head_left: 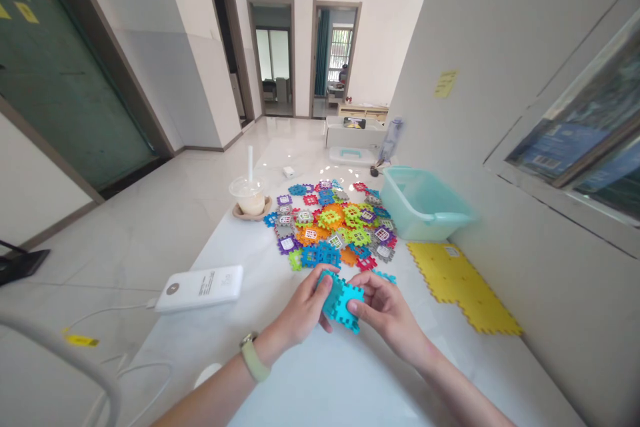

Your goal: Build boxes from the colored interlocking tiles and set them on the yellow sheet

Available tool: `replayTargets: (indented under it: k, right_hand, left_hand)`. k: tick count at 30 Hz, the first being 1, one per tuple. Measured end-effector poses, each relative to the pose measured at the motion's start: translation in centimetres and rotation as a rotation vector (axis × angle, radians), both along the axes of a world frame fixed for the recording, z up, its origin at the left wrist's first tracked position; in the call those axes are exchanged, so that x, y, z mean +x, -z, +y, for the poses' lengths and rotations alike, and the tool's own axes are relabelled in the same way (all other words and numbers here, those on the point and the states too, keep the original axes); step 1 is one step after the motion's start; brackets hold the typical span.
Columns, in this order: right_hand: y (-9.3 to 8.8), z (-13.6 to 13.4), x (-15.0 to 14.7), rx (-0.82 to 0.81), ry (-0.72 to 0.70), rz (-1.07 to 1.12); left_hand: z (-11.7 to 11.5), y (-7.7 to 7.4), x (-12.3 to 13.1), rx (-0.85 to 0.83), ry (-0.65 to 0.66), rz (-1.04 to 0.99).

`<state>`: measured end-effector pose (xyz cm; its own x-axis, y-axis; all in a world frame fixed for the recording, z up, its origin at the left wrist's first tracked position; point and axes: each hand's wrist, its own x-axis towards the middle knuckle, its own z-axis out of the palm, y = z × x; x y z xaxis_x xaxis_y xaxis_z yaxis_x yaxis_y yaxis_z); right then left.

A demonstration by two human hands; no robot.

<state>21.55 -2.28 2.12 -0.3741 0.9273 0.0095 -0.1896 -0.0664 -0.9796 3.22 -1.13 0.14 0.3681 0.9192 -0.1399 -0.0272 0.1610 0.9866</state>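
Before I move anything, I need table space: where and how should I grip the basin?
Take the basin by its near rim, probably thumb over, fingers under, coming from the near side: it juts outward there, while the wall stands close at right and pieces crowd the left.

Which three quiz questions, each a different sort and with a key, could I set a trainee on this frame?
1. Multiple choice: What colour is the notched panel lying on the table beside the tub? A) red; B) yellow; C) purple.

2. True or false: The left hand and the right hand are both on the turquoise pieces.

3. Fill the gap: The cup with a straw in it stands on the person's own ____ side of the multicoloured pile.

Key: 1. B; 2. True; 3. left.
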Motion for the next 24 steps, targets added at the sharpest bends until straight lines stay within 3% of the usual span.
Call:
replayTargets:
  k: [6,24]
  right_hand:
    - [-0.75,-0.02,0.33,-0.028,-0.002,0.0]
    - [-0.74,-0.04,0.03,-0.084,0.036,-0.027]
  left_hand:
    - [-0.24,-0.01,0.27,0.043,-0.047,0.034]
    - [-0.67,0.11,0.49,0.095,-0.111,0.128]
